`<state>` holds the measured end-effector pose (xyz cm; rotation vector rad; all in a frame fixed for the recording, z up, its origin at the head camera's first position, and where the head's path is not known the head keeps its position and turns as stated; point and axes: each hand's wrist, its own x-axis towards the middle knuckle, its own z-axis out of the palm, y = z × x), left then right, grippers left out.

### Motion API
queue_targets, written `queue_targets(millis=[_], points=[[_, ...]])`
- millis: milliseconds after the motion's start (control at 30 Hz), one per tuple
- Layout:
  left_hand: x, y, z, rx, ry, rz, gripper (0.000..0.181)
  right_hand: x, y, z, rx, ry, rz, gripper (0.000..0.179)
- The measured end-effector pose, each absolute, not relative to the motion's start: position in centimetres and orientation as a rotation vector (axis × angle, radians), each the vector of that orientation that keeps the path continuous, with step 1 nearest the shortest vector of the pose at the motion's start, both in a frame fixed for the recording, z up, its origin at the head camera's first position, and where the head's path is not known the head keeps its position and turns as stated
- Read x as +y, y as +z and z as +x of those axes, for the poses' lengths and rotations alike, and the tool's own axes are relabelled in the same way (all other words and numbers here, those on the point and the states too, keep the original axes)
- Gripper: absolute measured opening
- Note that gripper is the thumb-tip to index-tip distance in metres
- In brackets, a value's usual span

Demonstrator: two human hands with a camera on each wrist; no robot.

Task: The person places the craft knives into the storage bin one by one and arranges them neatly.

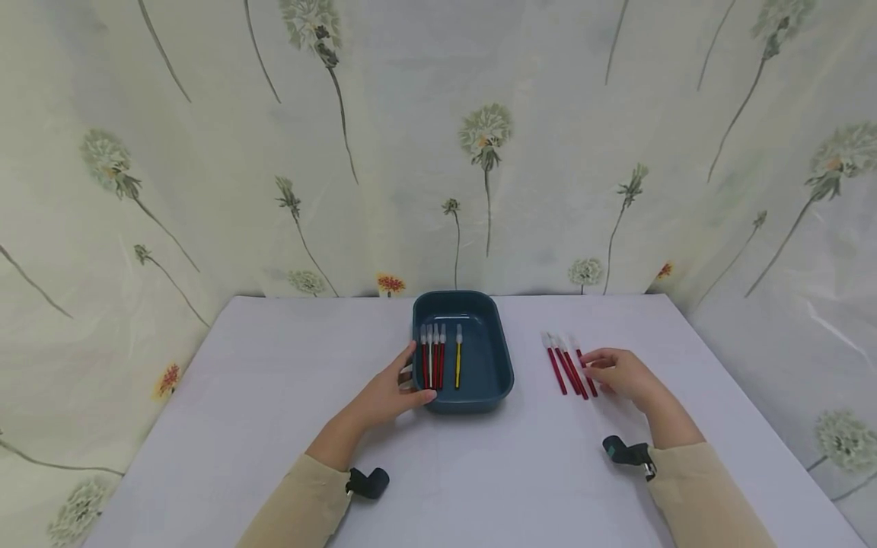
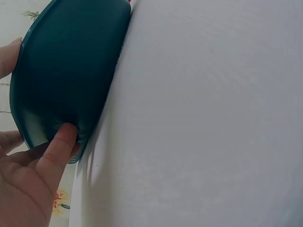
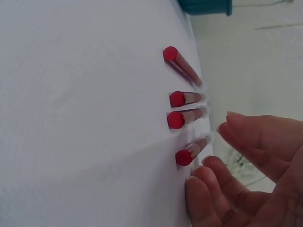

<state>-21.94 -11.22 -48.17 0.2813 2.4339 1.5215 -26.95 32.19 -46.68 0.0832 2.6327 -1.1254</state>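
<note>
My left hand (image 1: 387,394) grips the near left corner of a dark teal tray (image 1: 503,358), its thumb at the front and its fingers along the left side. In the left wrist view, one digit presses on the tray's outer wall (image 2: 66,66). Inside lie several slim capped pens, mostly red, with a white one (image 1: 430,358) and a yellow pen (image 1: 458,361) set apart. Over the rightmost red pen (image 1: 589,373) hovers my right hand (image 1: 620,373). In the right wrist view, the thumb and fingers are spread near that red pen (image 3: 189,153), not visibly pinching it.
More red pens (image 1: 556,369) with clear caps lie side by side on the white tabletop (image 1: 534,464), right of the tray. A flower-printed curtain (image 1: 411,152) stands behind the table and at both sides. Black wrist cameras sit at both sleeves.
</note>
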Motion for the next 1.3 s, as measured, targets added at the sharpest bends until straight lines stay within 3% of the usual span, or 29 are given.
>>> queue_targets(millis=[633, 1300], points=[[-11.0, -47.7, -21.9, 2.437, 1.530, 0.286, 0.100, 32.4, -47.0, -27.7, 2.654, -1.055, 0.087, 0.030], [-11.0, -47.8, -21.7, 2.449, 1.503, 0.263, 0.100, 32.8, -47.4, -27.7, 2.701, -0.989, 0.153, 0.038]])
